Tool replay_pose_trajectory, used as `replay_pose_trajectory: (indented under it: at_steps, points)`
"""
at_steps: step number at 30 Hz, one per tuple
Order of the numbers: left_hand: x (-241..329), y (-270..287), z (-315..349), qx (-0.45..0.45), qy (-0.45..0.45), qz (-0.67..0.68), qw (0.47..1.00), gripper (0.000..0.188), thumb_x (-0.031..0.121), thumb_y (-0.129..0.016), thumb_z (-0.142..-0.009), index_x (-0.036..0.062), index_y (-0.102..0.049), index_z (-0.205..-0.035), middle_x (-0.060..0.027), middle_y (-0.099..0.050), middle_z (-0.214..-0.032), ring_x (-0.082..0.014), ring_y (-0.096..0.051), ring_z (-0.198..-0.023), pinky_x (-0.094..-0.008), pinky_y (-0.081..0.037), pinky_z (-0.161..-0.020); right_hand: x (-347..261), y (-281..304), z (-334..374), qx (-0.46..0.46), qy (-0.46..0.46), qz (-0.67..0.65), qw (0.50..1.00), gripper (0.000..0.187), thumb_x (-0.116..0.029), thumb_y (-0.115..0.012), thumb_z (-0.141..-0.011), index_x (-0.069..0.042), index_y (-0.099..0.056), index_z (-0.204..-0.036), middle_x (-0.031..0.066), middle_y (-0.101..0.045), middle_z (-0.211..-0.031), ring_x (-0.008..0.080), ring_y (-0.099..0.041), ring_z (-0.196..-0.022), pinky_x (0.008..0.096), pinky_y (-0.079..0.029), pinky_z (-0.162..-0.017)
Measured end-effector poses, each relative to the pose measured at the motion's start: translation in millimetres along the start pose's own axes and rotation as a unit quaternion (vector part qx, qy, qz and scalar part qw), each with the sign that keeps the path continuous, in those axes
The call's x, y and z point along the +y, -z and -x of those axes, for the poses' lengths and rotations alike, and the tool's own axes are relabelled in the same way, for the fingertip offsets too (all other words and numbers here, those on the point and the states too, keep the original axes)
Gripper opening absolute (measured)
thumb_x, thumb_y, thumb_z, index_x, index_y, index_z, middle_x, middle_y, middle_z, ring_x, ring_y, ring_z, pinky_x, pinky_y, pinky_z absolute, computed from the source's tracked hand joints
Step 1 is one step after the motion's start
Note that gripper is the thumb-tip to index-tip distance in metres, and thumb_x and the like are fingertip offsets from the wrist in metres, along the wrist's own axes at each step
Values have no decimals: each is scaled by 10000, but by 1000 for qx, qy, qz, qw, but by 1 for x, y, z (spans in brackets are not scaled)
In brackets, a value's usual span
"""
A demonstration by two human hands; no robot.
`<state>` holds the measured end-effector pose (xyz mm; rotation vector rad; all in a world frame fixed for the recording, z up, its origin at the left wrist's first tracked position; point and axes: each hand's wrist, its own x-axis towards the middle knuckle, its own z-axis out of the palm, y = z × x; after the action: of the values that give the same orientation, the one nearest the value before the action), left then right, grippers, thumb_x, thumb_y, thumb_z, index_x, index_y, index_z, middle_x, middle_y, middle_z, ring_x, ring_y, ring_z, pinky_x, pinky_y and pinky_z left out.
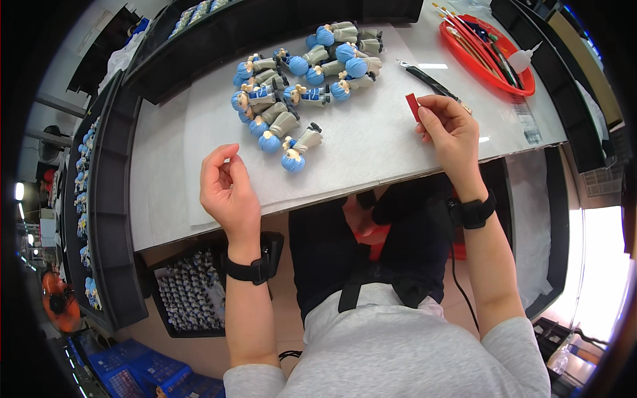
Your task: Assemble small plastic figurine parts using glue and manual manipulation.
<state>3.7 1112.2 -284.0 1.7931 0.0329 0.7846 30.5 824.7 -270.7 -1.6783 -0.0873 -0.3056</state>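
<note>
One red strip (413,107) is in the upper part, right of centre, in the right hand (449,136). Thumb and forefinger are clamped on its lower part, probably so that the upper end stays free. Its long axis is nearly upright in the picture; the upper end leans slightly left. Left of centre, the left hand (229,190) holds nothing visible; its fingers curl, and I cannot tell whether the thumb touches them. Near the upper middle, figures (304,96) lie on a white sheet (371,149), perhaps for protecting their paint. The lowest figure (304,144) points its head to lower left.
</note>
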Motion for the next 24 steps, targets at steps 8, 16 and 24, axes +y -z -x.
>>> replay_pose_trajectory:
  at_steps: [8,16,24]
  points:
    - [0,1,4,-6,-3,-17,1000,164,-84,-482,-815,-4,-597,-899,-29,-576,-926,-49,-471,-667,-174,-416,-598,1,0,4,6,-7,3,1000,146,-71,-573,-859,19,-597,-971,33,-614,-798,72,-565,-664,192,-439,-572]
    - [1,-2,3,5,-21,-33,999,155,-78,-492,-809,1,-603,-882,-26,-587,-908,-48,-468,-652,-172,-401,-575,1,2,3,-2,2,-18,1000,139,-66,-575,-856,23,-600,-960,27,-608,-780,66,-560,-663,183,-430,-581]
    - [1,-2,-2,7,-35,-51,998,160,-81,-487,-808,4,-603,-880,-25,-586,-909,-54,-476,-669,-176,-403,-581,-5,1,0,0,-6,-34,999,135,-59,-569,-853,22,-601,-955,22,-606,-772,61,-558,-661,184,-433,-583]
